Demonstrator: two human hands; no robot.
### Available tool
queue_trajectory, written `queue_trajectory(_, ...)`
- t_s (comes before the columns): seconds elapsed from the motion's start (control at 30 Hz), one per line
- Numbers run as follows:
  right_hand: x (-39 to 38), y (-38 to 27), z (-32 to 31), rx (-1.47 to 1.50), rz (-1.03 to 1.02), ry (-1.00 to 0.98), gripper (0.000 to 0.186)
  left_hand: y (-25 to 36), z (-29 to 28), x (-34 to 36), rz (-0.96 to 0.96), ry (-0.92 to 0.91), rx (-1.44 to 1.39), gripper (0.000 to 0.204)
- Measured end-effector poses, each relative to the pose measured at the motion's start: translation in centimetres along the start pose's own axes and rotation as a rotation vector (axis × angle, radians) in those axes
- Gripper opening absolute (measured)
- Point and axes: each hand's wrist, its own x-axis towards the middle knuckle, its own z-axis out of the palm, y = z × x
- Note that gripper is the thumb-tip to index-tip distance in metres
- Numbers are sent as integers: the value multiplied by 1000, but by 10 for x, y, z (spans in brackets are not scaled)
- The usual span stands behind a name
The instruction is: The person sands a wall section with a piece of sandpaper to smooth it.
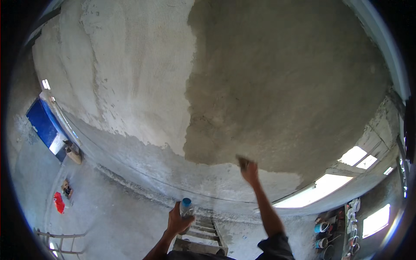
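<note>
My left hand (179, 222) is wrapped around a clear bottle (186, 209) with a blue cap, held upright above a ladder (207, 229). My right hand (250, 172) reaches up to the wall, closed on a small brown flat-edged tool (242, 162). The tool is blurred, so its exact kind does not show. It is at the lower edge of a dark, damp-looking patch (277, 86) covering the right part of the wall. Left of that patch the wall is pale, rough plaster (143, 73).
A blue door (42, 122) stands at the far left, with a tan sack (73, 155) near it. A red bag (59, 203) lies on the concrete floor. Another ladder (60, 236) is at lower left. Several buckets (321, 227) and shelves line the right side, near bright windows (318, 190).
</note>
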Motion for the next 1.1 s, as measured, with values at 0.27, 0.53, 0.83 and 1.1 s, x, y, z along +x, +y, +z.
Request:
queue_trajectory(0.27,276,-113,-113,-509,-601,487,49,-23,-15,-7,-75,44,-78,53)
queue_trajectory(0.53,334,-83,-80,-800,-694,632,57,-28,-28,5,-67,67,-79,54)
queue_trajectory(0.83,348,-111,-144,-592,-627,663,61,-34,-36,10,-34,69,-35,52)
queue_trajectory(1.1,297,-65,-67,-842,-719,239,63,-38,-28,6,-48,73,-28,53)
